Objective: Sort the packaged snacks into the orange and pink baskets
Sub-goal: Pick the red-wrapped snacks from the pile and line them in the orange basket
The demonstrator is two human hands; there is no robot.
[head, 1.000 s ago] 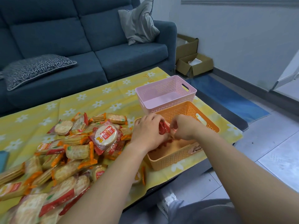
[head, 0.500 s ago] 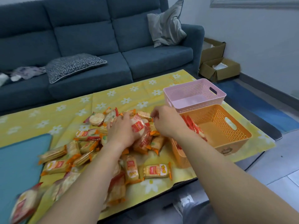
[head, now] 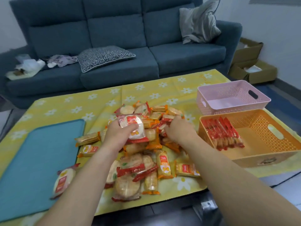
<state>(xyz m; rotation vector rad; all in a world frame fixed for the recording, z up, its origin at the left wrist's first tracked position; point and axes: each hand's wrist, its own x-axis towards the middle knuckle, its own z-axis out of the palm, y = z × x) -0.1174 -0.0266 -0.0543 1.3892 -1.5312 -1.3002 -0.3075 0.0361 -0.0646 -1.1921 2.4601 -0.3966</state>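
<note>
light: soft, even, dim indoors | shadows: faint | blur: slight overall | distortion: lines bowed beyond the sofa (head: pixel 123 38)

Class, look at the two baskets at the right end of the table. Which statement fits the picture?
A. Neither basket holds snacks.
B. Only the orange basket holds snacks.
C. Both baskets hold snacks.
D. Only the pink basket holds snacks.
B: a row of red-wrapped snacks leans along the left side of the orange basket, while the pink basket behind it shows only its bare floor.
</note>
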